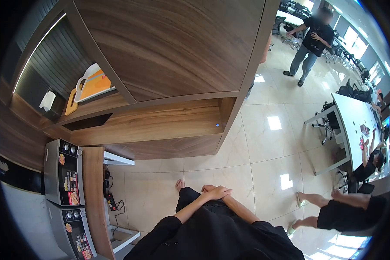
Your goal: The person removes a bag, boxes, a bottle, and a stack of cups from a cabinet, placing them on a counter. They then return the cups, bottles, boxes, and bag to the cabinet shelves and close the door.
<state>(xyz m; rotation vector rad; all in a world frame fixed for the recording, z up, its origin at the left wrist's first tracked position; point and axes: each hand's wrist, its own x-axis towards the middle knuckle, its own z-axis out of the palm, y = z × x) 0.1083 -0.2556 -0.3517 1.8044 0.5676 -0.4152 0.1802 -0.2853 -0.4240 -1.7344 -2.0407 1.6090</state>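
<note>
My left hand (220, 192) lies across my right hand (207, 188) in front of my black top, its fingers wrapped over the right hand and wrist. Partly covered by it, my right hand looks closed, its fingers curled in below. No object shows in either hand. Both forearms rest close to my body, and a bare foot (179, 185) shows on the floor just beyond them.
A wooden cabinet (173, 47) with an open shelf (160, 122) stands ahead. To the left, two toaster-oven-like appliances (65, 173) sit beside a wooden counter (93, 186), with a power strip (112, 202) below. People, chairs and a white table (349, 117) are on the right.
</note>
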